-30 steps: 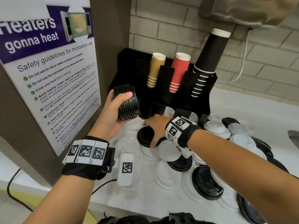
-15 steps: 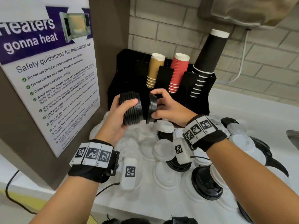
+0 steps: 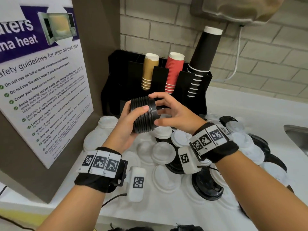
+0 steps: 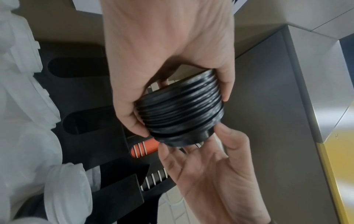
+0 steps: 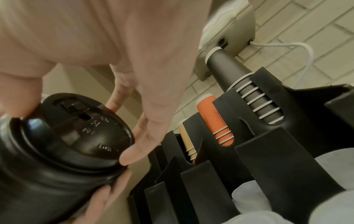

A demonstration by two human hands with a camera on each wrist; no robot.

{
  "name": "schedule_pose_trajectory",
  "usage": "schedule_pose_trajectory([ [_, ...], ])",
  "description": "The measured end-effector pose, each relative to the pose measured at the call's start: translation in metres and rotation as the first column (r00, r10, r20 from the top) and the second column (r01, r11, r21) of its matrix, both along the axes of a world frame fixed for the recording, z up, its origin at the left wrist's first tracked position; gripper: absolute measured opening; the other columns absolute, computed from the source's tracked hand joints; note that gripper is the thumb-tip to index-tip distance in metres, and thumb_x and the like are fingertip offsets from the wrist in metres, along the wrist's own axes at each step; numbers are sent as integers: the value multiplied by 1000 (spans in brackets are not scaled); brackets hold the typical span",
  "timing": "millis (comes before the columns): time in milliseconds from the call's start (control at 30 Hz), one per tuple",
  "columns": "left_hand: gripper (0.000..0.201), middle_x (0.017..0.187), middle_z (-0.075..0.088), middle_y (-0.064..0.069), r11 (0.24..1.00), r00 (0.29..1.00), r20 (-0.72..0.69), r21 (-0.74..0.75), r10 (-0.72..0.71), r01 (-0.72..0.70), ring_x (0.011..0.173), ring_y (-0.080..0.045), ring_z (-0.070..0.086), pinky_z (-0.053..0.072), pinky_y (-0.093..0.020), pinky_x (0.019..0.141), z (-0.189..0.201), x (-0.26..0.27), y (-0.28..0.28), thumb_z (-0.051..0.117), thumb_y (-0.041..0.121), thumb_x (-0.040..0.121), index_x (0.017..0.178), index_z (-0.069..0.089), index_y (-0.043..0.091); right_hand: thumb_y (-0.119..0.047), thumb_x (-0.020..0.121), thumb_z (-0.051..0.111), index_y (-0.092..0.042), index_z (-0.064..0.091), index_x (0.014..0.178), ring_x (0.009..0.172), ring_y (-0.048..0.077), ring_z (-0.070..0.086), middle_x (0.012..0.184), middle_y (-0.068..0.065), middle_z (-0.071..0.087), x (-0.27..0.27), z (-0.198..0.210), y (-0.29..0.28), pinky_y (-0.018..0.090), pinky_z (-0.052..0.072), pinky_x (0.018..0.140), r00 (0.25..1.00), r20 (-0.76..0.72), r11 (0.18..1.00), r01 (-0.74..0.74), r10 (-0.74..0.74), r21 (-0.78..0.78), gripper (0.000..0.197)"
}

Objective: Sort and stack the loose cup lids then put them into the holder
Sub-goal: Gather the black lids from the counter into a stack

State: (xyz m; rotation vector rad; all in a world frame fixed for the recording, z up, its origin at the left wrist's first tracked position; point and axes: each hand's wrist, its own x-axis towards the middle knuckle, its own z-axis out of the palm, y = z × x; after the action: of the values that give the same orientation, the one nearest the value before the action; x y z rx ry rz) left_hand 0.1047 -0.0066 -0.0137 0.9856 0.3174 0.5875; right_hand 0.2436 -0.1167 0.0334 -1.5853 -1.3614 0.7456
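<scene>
— Since a moment ago the right hand (image 3: 173, 114) has pushed its black lid all the way onto the black lid stack (image 3: 144, 114). Before, there was a gap between them. Now the lid sits on the right end.

— Who holds the stack?

— Both hands, up in the air, just in front of the holder (image 3: 116, 77). The left hand (image 3: 128, 125) has its grip wrapped around the stack from the left, thumb on the near side. The right hand has its grip spread wide, and its fingertips (image 5: 132, 156) press on the rim of the last lid.

— Is the job nearly done?

— No, I think it is early. One pile of black lids is built, but it is not in the holder yet. Lots of loose lids are left on the counter (image 3: 166, 212). White lids (image 3: 164, 152) lie all over, near and right of the hands. Some other black lids (image 3: 207, 187) are mixed in with them.

— What is in the holder now?

— Cups at the far side: tan cups (image 3: 148, 72), red cups (image 3: 174, 72) and tall black cups (image 3: 204, 55). I see no lids inside it, but the front slots are partly hidden by the hands.
</scene>
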Motion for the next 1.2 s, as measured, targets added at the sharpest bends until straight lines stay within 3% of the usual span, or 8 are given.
schedule_pose_trajectory([
  [233,42,111,65,-3,999,999,19,25,34,-34,93,-17,70,57,-33,66,-1,3,0,70,27,73,114,58,28,-23,87,68,-30,47,132,106,14,63,122,2,57,8,-2,3,29,54,86,997,-53,998,49,-51,-47,49],
  [300,39,108,64,-1,996,996,27,10,89,-89,92,-16,68,57,-33,65,0,2,5,69,27,73,111,57,28,-39,92,60,-24,52,127,103,13,61,116,-2,60,15,-8,12,24,48,81,977,175,958,164,-124,-233,39],
  [400,38,110,62,-1,994,993,37,7,108,-109,94,-16,67,57,-34,68,0,-1,11,69,27,73,109,58,30,-56,90,51,-19,41,137,118,25,51,130,7,52,24,-29,26,32,43,92,777,618,736,350,116,-579,60],
  [533,40,113,61,-3,994,994,36,28,101,-102,100,-19,65,57,-34,68,0,-4,15,69,27,73,111,58,31,-62,82,57,-19,33,136,117,31,49,127,11,53,25,-52,42,41,46,85,611,759,657,480,226,-582,73],
  [700,47,122,59,-6,994,994,29,31,104,-105,105,-21,64,57,-34,70,0,-8,17,69,27,73,119,56,29,-55,88,53,-22,16,149,118,35,50,130,14,52,24,-55,56,38,45,80,626,730,600,482,274,-639,79],
  [900,45,119,59,-7,993,992,48,19,113,-114,101,-20,64,56,-34,66,1,-9,21,68,26,74,118,57,27,-62,83,58,-19,33,141,104,25,59,118,8,56,13,-29,64,34,49,87,712,695,802,358,97,-479,77],
  [1100,41,118,59,-6,993,993,35,32,113,-114,101,-21,64,56,-33,65,1,-9,21,70,27,72,112,59,30,-45,94,51,-5,50,133,119,23,53,134,11,54,30,-37,59,31,43,97,620,665,449,495,418,-744,56],
  [1200,46,120,59,-7,993,993,23,30,116,-117,101,-21,64,56,-33,65,-1,-10,21,72,28,70,114,59,29,-44,80,66,-9,53,131,116,23,57,131,8,58,44,-44,50,35,48,99,638,637,447,462,432,-766,64],
])
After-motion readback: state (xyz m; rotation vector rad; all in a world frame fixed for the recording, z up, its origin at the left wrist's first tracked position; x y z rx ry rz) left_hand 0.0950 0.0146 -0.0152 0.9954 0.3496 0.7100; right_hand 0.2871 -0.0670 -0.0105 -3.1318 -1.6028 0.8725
